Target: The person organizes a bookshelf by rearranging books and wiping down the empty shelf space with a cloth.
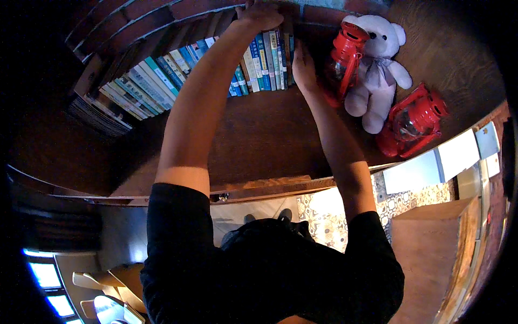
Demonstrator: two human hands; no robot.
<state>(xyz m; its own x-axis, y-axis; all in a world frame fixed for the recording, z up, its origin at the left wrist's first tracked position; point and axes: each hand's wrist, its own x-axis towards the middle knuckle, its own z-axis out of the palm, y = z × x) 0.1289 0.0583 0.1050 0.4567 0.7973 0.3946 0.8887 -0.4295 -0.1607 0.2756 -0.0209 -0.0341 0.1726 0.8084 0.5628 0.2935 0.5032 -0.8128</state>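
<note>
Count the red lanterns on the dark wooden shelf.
2. One red lantern stands between the right hand and the white teddy bear; the other red lantern lies tilted right of the bear.

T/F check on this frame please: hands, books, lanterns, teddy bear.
1. The left hand rests on top of the row of books. True.
2. The right hand grips a red lantern. False: it lies flat against the right end of the book row, beside the upper lantern.
3. Two red lanterns are on the wooden shelf. True; the lower lantern lies to the bear's right.
4. The white teddy bear lies between books. False: it sits between the lanterns.
</note>
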